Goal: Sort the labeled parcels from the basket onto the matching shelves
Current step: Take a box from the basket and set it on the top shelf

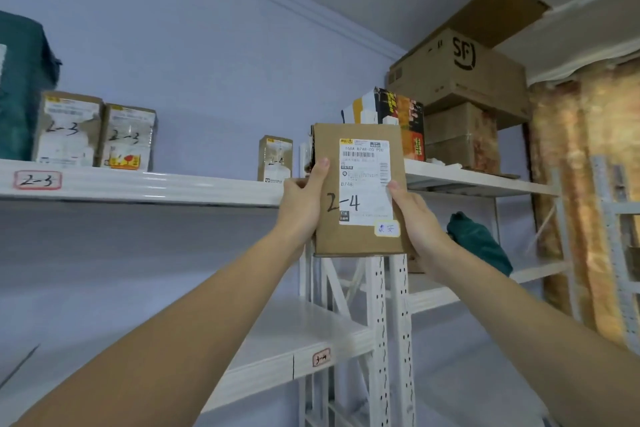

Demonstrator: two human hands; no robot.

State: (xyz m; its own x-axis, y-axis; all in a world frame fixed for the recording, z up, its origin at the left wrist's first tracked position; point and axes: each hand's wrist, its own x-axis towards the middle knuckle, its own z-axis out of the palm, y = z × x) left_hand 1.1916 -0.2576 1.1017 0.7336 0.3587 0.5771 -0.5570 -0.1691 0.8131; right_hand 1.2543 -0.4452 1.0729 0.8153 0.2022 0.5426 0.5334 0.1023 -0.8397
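Observation:
A brown cardboard parcel (356, 191) with a white label and "2-4" handwritten on it is held upright in front of the upper white shelf (138, 184). My left hand (304, 198) grips its left edge and my right hand (412, 215) grips its right edge. Just behind and to the left, a small parcel marked "2-4" (275, 158) stands on that shelf. Two parcels marked "2-3" (67, 130) stand further left, above the red-framed "2-3" shelf tag (37, 180). The basket is out of view.
A lower white shelf (277, 340) carries a "3-4" tag (321, 357). White perforated uprights (381, 322) stand below the parcel. Large cardboard boxes (464, 76) are stacked on the right rack, and a dark green bag (478, 243) lies below them. Another green bag (20, 87) sits at the far left.

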